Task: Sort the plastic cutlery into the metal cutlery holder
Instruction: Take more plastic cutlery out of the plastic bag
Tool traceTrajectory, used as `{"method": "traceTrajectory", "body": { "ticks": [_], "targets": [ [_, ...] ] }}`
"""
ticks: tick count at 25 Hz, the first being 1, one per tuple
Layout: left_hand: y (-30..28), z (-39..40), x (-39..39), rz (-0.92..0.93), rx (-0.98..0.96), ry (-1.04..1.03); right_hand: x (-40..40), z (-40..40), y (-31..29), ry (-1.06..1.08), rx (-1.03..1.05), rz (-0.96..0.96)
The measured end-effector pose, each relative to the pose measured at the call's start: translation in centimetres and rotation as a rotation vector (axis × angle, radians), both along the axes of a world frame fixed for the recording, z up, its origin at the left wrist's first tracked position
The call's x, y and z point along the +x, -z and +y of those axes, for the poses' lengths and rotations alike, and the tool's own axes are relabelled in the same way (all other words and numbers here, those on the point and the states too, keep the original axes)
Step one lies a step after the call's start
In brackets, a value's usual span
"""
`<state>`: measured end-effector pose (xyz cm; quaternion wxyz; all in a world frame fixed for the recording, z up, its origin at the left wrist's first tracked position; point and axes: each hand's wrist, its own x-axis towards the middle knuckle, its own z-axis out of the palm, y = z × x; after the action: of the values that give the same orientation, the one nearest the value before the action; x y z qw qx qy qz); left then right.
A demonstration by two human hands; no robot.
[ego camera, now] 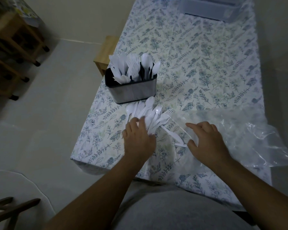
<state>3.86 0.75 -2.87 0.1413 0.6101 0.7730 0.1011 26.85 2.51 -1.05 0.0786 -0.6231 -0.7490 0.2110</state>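
Observation:
A metal cutlery holder (133,92) stands near the table's left edge, filled with white plastic knives, forks and spoons in separate compartments. Just in front of it lies a loose pile of white plastic cutlery (150,115). My left hand (138,138) rests on the near end of that pile, fingers spread over the handles. My right hand (204,140) hovers palm down to the right of the pile, fingers apart, over the edge of a clear plastic bag (243,133). One white handle (173,135) lies between the two hands.
The table carries a leaf-patterned cloth (206,67). A clear plastic container (211,7) sits at the far end. A wooden stool (105,52) stands beside the table's left side, and wooden shelving (10,52) is further left on the floor.

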Motion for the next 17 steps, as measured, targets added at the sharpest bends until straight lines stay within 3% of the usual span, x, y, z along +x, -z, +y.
{"method": "traceTrajectory", "body": {
  "ticks": [3,6,17],
  "targets": [
    [-0.2,0.1,2.4,-0.08,0.063,0.369,0.0,-0.4,-0.2,0.045,-0.078,0.07],
    [0.7,1.1,4.4,-0.123,-0.089,0.511,0.0,-0.7,-0.4,0.031,-0.086,0.098],
    [-0.8,-1.8,1.0,-0.226,-0.218,0.33,0.0,-0.6,-0.1,0.039,-0.09,0.044]
  ]
}}
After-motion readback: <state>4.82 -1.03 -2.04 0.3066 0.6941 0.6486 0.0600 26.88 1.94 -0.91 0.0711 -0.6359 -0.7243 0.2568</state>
